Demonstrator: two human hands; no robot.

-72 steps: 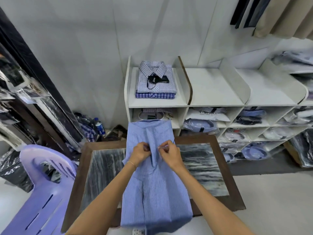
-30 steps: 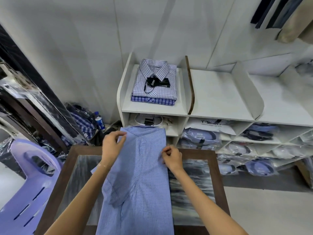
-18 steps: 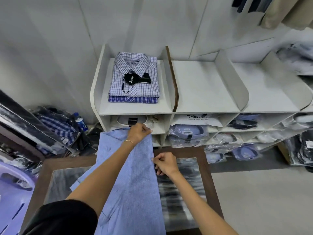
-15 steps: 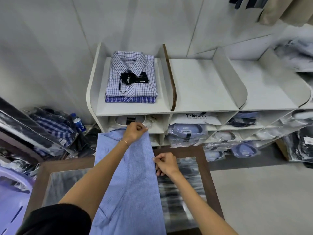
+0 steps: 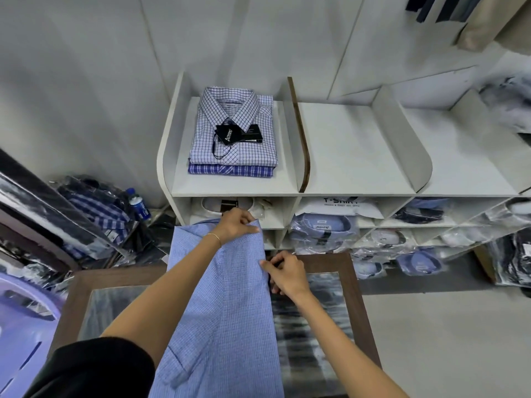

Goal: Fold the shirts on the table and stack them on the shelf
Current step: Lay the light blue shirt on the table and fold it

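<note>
Lower left of the frame: part of a lilac plastic chair [image 5: 20,320] and, above it, bagged garments with a small water bottle [image 5: 139,206] standing among them. A black sleeve [image 5: 94,369] fills the bottom left corner.

Centre: a light blue shirt [image 5: 227,308] lies lengthwise on a wood-framed table [image 5: 357,308], its far end reaching past the table's far edge toward the shelf [image 5: 235,183]. The left hand [image 5: 237,224], a thin bracelet at its wrist, crosses over the shirt and pinches the shirt's upper right corner, fingers curled onto the cloth. The right hand [image 5: 284,272], just below and right of it, grips the shirt's right edge with thumb and fingers closed on the fold; how much cloth lies inside that grip cannot be told, as the hand hides it.

Upper centre: in the leftmost top compartment of the shelf sits a stack of two folded shirts, a pale checked shirt [image 5: 234,130] with a black hang tag [image 5: 238,134] on top of a darker blue plaid shirt [image 5: 230,170].

Right: the neighbouring top compartments, separated by upright dividers, and below them cubbies holding bagged shirts [image 5: 323,228]. Dark garments hang at the upper right corner.
</note>
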